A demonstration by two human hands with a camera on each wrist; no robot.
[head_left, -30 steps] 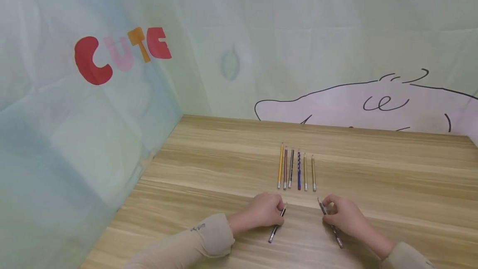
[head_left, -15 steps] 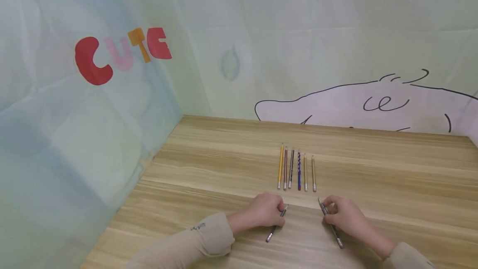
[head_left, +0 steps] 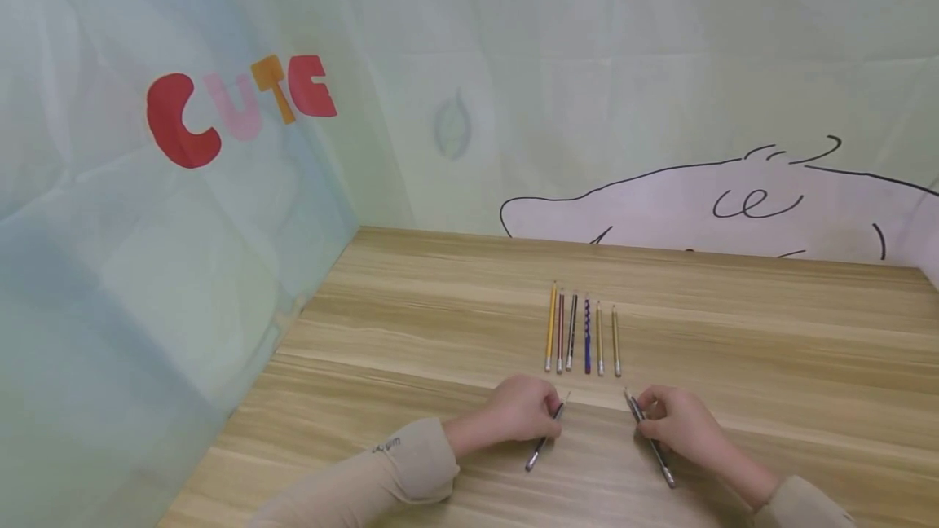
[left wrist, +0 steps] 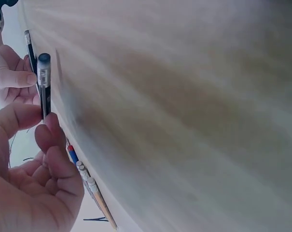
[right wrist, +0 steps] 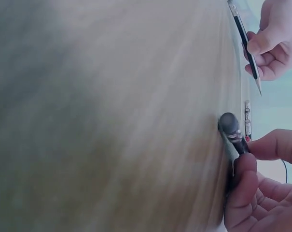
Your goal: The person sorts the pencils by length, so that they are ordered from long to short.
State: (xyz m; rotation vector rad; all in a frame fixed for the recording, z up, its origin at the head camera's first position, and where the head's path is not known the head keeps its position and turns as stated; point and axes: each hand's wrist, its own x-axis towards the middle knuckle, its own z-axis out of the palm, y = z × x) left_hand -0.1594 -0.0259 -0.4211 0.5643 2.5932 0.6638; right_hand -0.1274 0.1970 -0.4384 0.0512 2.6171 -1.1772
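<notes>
My left hand [head_left: 524,408] pinches a black pencil [head_left: 540,448] between thumb and fingers, its sharpened tip pointing away and to the right. In the left wrist view that pencil's dark eraser [left wrist: 44,59] and metal band face the camera. Across from it, my right hand [head_left: 681,424] pinches another dark pencil [head_left: 658,454], tip away and slanting left, eraser end toward me. Its round eraser [right wrist: 228,122] shows large in the right wrist view. Beyond both hands lie a yellow pencil [head_left: 550,328], a dark red one [head_left: 561,332], a black one [head_left: 572,332], a blue patterned one [head_left: 588,336] and two tan ones [head_left: 600,339].
The wood-grain table [head_left: 411,308] reaches back to a pale fabric backdrop [head_left: 469,104] with a cartoon outline. On the left, a second fabric wall [head_left: 110,267] carries the coloured letters "CUTE". The lying pencils form a row, erasers toward me.
The pencil in my left hand has turned slightly in the grip, and its tip reaches a little farther forward. My right hand and the row of pencils stay almost the same.
</notes>
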